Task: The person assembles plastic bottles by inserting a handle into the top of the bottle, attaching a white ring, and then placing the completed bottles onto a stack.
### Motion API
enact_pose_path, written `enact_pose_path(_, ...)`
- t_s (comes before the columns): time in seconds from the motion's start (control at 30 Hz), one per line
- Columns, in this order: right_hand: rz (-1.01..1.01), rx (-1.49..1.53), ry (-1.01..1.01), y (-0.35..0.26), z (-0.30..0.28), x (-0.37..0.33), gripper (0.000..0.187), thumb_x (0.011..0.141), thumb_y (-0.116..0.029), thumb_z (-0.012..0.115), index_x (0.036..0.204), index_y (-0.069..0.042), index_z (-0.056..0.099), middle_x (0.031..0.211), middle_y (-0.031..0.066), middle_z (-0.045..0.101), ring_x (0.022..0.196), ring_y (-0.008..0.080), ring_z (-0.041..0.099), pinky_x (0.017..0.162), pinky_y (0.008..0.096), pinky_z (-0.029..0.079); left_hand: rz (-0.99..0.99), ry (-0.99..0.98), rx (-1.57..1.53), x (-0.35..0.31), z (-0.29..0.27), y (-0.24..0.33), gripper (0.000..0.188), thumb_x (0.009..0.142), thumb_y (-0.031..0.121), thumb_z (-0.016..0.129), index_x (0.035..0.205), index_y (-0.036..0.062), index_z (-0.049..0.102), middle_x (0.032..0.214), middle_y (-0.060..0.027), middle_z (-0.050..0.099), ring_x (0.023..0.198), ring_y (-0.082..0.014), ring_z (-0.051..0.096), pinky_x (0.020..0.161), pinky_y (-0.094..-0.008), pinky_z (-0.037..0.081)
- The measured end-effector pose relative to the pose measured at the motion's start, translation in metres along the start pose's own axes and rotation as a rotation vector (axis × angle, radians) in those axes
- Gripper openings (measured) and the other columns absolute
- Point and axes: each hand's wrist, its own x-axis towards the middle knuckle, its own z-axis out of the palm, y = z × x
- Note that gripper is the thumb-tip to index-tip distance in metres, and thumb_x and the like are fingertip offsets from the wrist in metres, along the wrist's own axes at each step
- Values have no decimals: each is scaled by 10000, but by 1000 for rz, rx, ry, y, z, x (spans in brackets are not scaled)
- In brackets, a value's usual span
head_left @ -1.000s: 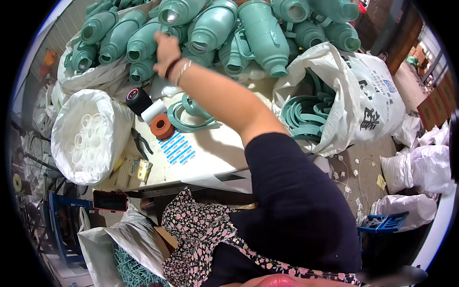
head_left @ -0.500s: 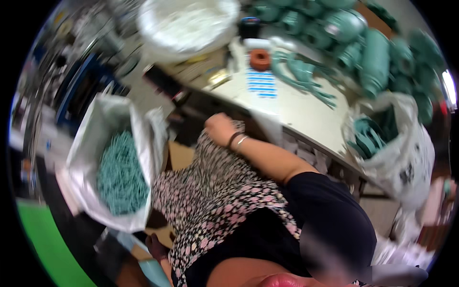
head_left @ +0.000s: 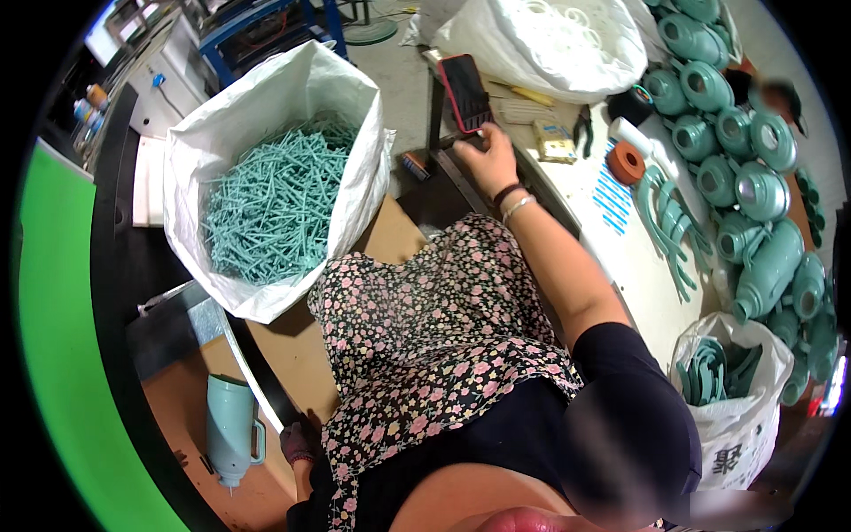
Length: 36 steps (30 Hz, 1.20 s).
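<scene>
A phone [head_left: 464,92] in a red-edged case leans at the left corner of the white worktable. At its lower end is my right hand [head_left: 493,165], bare, with its fingers apart and the fingertips at or just touching the phone. Lower left, my left hand [head_left: 297,442] wears a dark glove and hangs by the pale rim of a brown-lined bin [head_left: 177,399]. Its fingers are mostly hidden. In that bin lies a pale green jug-shaped part [head_left: 230,430] with a handle. Above it stands a white sack [head_left: 191,168] filled with thin green plastic strips [head_left: 275,208].
On the worktable [head_left: 612,253] lie an orange tape roll [head_left: 626,162], pliers [head_left: 582,131], a small yellow packet [head_left: 553,142] and curved green strips [head_left: 669,222]. Many green jug bodies [head_left: 769,266] are heaped at right. A white bag [head_left: 736,443] holds green handles. Another sack [head_left: 496,44] holds white rings.
My view has swung to the left and lower. My right hand has moved from the apron to the phone. The jug-shaped part in the bin now shows fully.
</scene>
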Motion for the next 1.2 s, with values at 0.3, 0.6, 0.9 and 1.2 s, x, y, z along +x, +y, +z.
enact_pose_path(0.3,85,-390,-46,-10,46,132,871,575,-678,742,1021,63,642,976,234,670,959,378,644,848,405,490,189,388,410,-31,-21,87,304,847,230,539,911,-56,619,953,-254,637,947,-385,600,828,-433,464)
enact_pose_path(0.6,137,-11,-209,43,41,173,654,652,-341,844,1112,51,597,949,119,665,763,217,660,690,349,535,-224,178,546,-3,-43,86,479,821,434,576,1119,61,626,1132,-222,615,1094,-349,569,927,-431,443)
enact_pose_path(0.9,305,-3,-343,10,20,142,731,695,-429,797,1206,23,534,1010,112,654,870,221,638,751,354,516,-123,489,625,58,-89,92,499,870,414,501,1184,37,594,1217,-237,566,1155,-361,526,978,-431,415)
enact_pose_path(1.2,-37,-161,38,-11,-49,42,776,680,-402,783,1269,17,502,1264,244,540,1197,355,503,1015,423,398,159,642,800,122,-180,114,658,843,474,590,1257,-33,518,1263,-275,514,1159,-374,496,999,-443,389)
